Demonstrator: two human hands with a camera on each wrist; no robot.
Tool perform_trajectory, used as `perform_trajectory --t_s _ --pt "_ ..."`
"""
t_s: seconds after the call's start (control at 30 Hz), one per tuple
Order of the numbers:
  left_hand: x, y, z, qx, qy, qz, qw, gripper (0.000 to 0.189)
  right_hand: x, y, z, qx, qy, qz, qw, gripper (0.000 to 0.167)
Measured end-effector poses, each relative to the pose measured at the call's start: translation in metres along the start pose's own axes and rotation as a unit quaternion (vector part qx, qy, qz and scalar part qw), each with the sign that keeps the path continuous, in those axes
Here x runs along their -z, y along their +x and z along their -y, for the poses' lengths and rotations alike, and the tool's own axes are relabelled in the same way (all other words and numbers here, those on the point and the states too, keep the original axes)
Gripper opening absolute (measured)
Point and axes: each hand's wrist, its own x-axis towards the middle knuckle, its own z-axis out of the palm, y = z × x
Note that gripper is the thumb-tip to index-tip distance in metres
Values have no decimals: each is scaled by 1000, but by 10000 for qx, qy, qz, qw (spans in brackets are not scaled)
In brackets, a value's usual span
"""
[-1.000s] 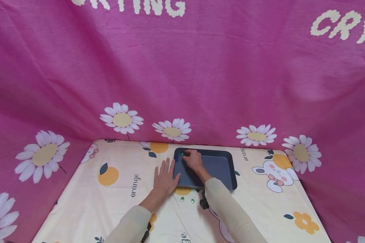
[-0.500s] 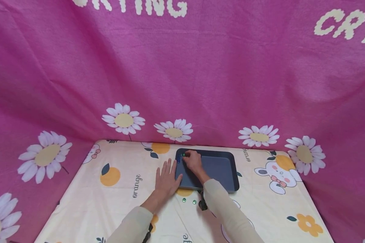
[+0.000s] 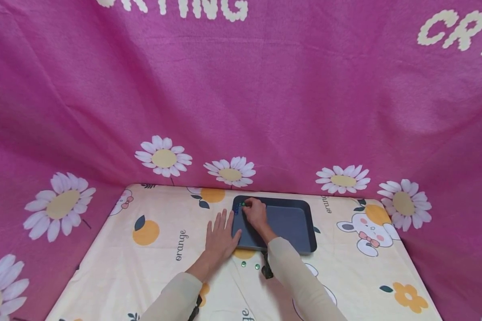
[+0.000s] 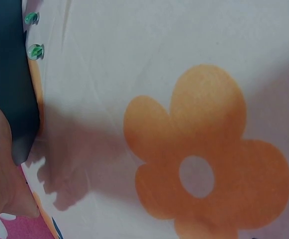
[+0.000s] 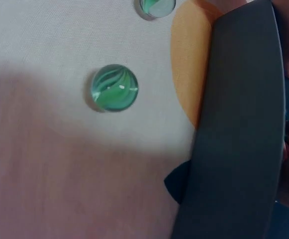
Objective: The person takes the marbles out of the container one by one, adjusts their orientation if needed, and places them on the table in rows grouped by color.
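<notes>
A dark grey baking tray point(image 3: 291, 225) lies near the back of the table. My left hand point(image 3: 218, 238) rests with straight, spread fingers along its left side, thumb at the near left corner. Inside the far left corner, the curled fingers of my right hand point(image 3: 257, 215) pinch a small green marble point(image 3: 243, 204). Several tiny blue marbles point(image 3: 236, 210) sit beside it along the tray's left wall. In front of the tray, two green swirled glass marbles, a left one point(image 3: 243, 264) and a right one point(image 5: 114, 88), lie on the cloth. The right fingertips are hidden behind the tray wall point(image 5: 234, 114) in the right wrist view.
A cream tablecloth point(image 3: 116, 267) printed with oranges, flowers and rabbits covers the table. A magenta curtain point(image 3: 265, 111) with daisies hangs behind and at both sides. A black strap piece point(image 3: 267, 267) shows under the right forearm.
The whole view has shifted slightly, moving the scene a little to the right. My right fingers stay at the far left corner with only small movement; the left hand keeps its place.
</notes>
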Motion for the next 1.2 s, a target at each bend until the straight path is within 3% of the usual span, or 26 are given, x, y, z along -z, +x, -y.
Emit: perform_trajectory --t_s 0.37,0.77,1.2 --pt "-2 2 -1 -17 6 4 10000 73 -7 3 -3 -149 -154 -315 9993 11" --pt "-1 -2 0 -29 45 -9 10000 73 -11 2 3 -350 -405 -361 9979 10" --pt "-1 0 0 12 78 7 10000 75 -10 3 1 -211 -512 -367 9978 10"
